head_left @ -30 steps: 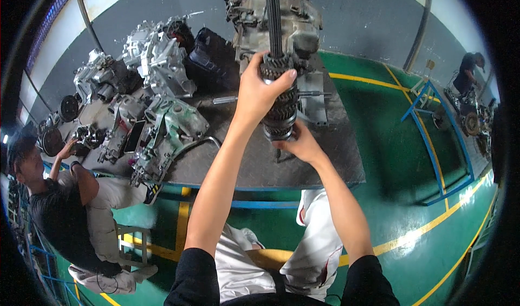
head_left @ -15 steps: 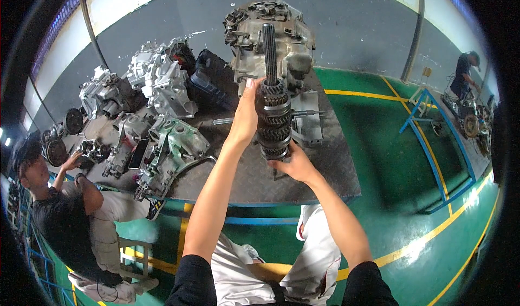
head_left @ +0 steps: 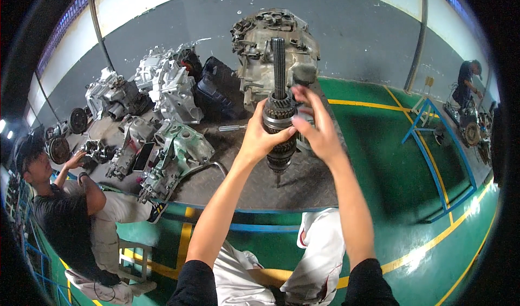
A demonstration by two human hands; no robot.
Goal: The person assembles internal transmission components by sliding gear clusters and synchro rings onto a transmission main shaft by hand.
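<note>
A gear shaft [head_left: 281, 127] with stacked dark gears and a long splined upper end stands upright in front of me over the table. My left hand [head_left: 260, 141] is closed round its left side, at the upper gears, with the thumb across the front. My right hand [head_left: 320, 128] is beside the gears on the right, slightly blurred, its fingers apart and its thumb close to a bright ring on the stack. Whether that thumb touches the ring I cannot tell. Behind the shaft is a large, dirty metal gearbox housing [head_left: 254, 62].
The dark metal table [head_left: 244, 189] carries several silver housings [head_left: 173, 89], a black case [head_left: 215, 84] and a phone [head_left: 143, 155] on the left. A co-worker [head_left: 70, 214] sits there handling parts. A blue frame [head_left: 433, 165] stands on the green floor at right; another person [head_left: 465, 84] is farther back.
My right hand has left the shaft's lower end and risen to its upper right side. My left hand has shifted lower in the picture, its thumb now across the gears. The shaft appears lower.
</note>
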